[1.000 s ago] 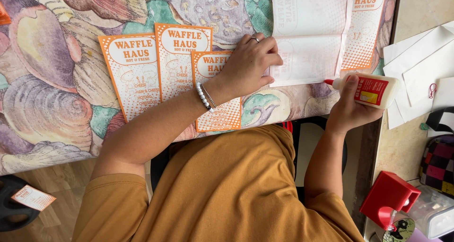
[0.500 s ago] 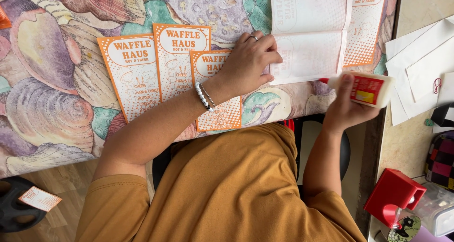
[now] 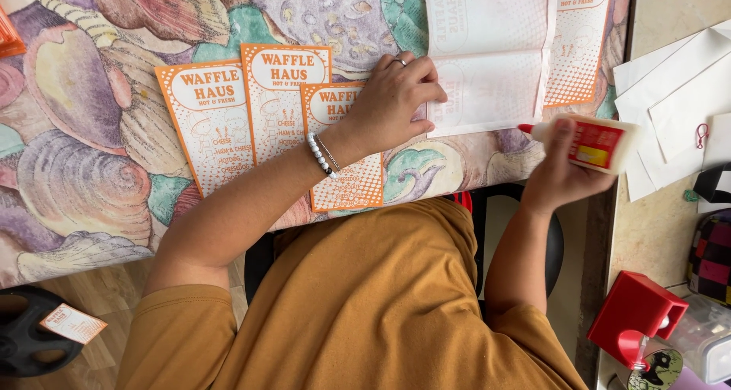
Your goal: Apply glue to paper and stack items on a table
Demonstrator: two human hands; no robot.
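A craft spot in a home.
A shell-pattern cloth (image 3: pixel 84 169) covers the surface, with orange printed cards (image 3: pixel 209 119), a glue bottle (image 3: pixel 586 142), white envelopes (image 3: pixel 670 104), and a wooden floor (image 3: pixel 99 302) below.

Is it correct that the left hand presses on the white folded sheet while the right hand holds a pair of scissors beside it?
Not quite. The head view shows the right hand holding a glue bottle with a red tip, not scissors. The left hand does press on the white folded sheet.
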